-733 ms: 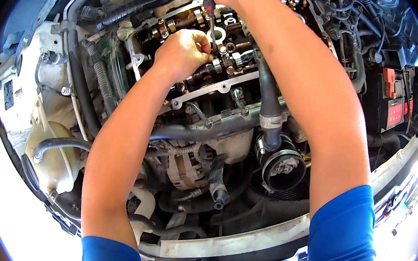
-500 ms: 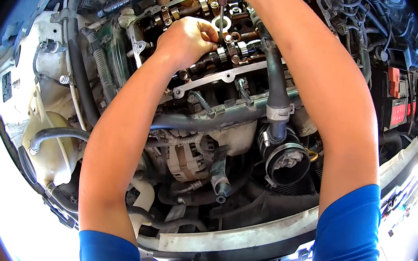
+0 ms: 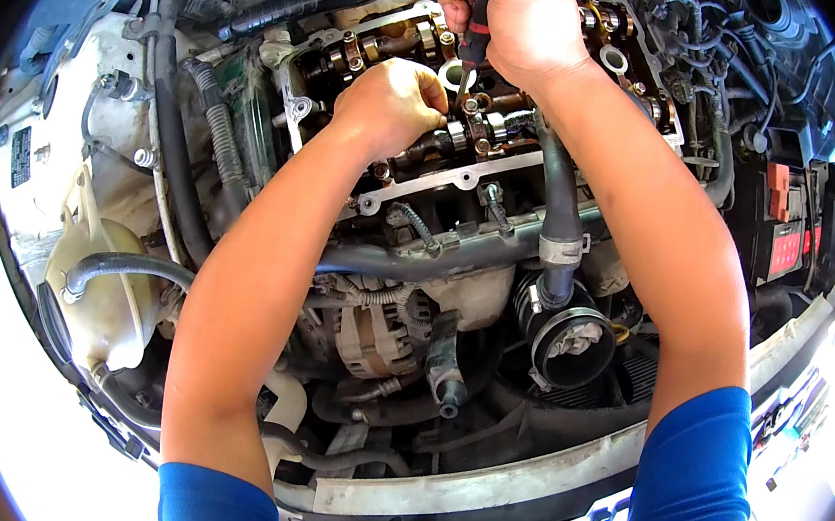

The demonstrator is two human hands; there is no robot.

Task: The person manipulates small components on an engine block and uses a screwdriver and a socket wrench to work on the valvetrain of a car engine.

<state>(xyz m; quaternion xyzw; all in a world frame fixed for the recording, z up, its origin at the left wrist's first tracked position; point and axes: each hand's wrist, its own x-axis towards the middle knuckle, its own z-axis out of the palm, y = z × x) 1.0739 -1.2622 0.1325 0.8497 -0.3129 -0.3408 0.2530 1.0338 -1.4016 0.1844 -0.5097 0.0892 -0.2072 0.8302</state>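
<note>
My right hand [image 3: 522,14] grips a red-and-black screwdriver [image 3: 475,27], its shaft pointing down into the uncovered top of the engine [image 3: 486,172], beside a pale ring-shaped opening. My left hand [image 3: 387,107] is closed just left of the shaft, thumb and forefinger curled by the camshaft journals [image 3: 457,136]; what they pinch, if anything, is hidden. Metal caps, bolts and shiny lobes run along the opened engine top around both hands.
Around the engine are a translucent reservoir [image 3: 103,291] at left, an alternator [image 3: 369,341], a black intake duct [image 3: 570,346] stuffed with crumpled material, a thick hose [image 3: 561,234], a battery [image 3: 781,245] at right, and the pale front body edge [image 3: 477,482].
My right hand and the screwdriver handle sit lower and further right in the picture. My left hand stays beside the shaft. The whole view has shifted slightly.
</note>
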